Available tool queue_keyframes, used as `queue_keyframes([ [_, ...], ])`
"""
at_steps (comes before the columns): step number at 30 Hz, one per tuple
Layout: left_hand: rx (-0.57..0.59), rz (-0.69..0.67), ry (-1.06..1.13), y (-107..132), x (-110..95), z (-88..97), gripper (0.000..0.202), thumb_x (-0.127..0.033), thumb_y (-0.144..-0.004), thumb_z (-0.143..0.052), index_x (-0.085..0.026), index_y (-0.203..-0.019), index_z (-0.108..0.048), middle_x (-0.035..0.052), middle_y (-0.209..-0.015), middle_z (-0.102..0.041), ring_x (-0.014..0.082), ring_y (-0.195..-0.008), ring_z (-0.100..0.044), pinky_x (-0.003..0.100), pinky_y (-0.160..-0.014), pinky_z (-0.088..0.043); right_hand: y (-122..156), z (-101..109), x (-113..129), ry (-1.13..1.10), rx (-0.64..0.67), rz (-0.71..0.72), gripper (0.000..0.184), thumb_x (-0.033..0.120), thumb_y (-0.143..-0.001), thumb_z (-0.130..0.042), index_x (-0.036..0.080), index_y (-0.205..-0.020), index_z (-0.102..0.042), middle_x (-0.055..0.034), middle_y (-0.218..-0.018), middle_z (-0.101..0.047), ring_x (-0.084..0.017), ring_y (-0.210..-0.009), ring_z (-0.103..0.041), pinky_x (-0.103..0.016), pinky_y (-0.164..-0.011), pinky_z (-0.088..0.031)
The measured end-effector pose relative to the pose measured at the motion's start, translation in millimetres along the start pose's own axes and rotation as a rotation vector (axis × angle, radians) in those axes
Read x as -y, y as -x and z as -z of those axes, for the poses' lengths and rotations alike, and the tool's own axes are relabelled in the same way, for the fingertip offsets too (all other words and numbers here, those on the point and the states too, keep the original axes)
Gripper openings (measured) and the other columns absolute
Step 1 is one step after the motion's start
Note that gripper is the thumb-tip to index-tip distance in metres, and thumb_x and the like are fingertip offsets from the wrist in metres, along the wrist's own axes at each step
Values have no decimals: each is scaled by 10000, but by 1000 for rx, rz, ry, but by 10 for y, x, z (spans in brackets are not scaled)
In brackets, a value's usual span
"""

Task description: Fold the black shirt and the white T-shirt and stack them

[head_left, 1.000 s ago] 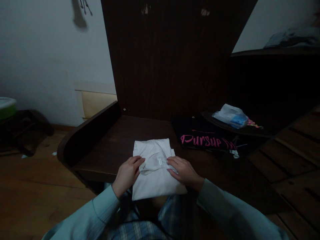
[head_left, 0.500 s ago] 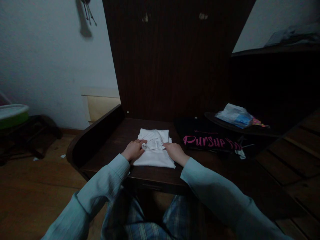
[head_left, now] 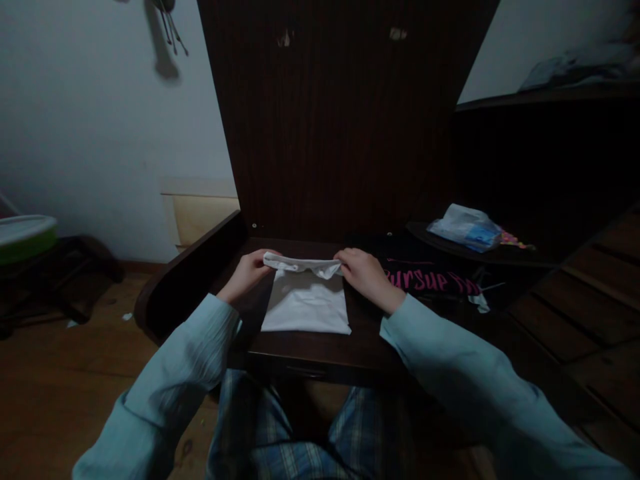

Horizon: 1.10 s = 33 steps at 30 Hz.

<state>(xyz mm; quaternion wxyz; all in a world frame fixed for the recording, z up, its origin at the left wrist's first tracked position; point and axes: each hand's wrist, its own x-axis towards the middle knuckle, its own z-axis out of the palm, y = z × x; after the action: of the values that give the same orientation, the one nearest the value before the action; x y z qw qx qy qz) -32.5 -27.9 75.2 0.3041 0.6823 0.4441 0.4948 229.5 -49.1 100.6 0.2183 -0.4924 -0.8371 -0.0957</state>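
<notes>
A folded white cloth garment [head_left: 306, 308] lies on the dark wooden desk top [head_left: 320, 355] in front of me. Its far edge is raised off the layer below, with a shadow beneath it. My left hand [head_left: 251, 272] pinches the left end of that raised edge. At the right end, my right hand [head_left: 364, 272] grips it between thumb and fingers. The near part of the garment stays flat. Exactly which garment it is, I cannot tell from the fold.
Right of my right hand lies a black cloth item with pink lettering [head_left: 425, 281]. A plastic packet [head_left: 465, 228] sits on a small shelf [head_left: 520, 257] above it. A raised side board [head_left: 185, 277] bounds the desk's left, and a tall dark panel [head_left: 340, 133] its back.
Both hands have moved from the garment's middle outward and away from me to its far corners. The far edge is now lifted between them.
</notes>
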Motion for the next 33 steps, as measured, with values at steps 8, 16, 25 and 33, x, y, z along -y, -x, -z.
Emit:
queue_keyframes([
  [8, 240, -134, -272, 575, 189, -80, 161, -236, -705, -553, -177, -816, -654, 50, -863, -665, 193, -837, -604, 316, -796, -455, 546, -418, 112, -238, 52, 21, 182, 81, -740, -472, 192, -826, -589, -37, -831, -612, -171, -835, -556, -265, -739, -426],
  [16, 187, -197, -401, 781, 305, -45, 253, -226, -736, -509, -174, -968, -595, 69, -982, -634, 196, -924, -584, 329, -842, -454, 705, -495, 165, -240, 92, 50, 110, 154, -741, -526, 191, -839, -560, -56, -875, -577, -190, -857, -524, -296, -750, -436],
  [25, 380, -317, -537, 909, 239, -78, 241, -235, -812, -473, -247, -1004, -619, 48, -1022, -644, 172, -941, -592, 290, -852, -456, 783, -534, 96, -264, 137, 297, 292, 23, -680, -474, 190, -905, -556, -78, -968, -589, -203, -948, -530, -350, -829, -434],
  [33, 473, -363, -594, 940, 117, -195, 228, -283, -848, -430, -224, -938, -631, 47, -875, -656, 159, -845, -601, 262, -774, -459, 856, -481, -38, -298, 140, 276, 328, -15, -682, -399, 192, -865, -577, -55, -901, -629, -180, -885, -565, -325, -797, -451],
])
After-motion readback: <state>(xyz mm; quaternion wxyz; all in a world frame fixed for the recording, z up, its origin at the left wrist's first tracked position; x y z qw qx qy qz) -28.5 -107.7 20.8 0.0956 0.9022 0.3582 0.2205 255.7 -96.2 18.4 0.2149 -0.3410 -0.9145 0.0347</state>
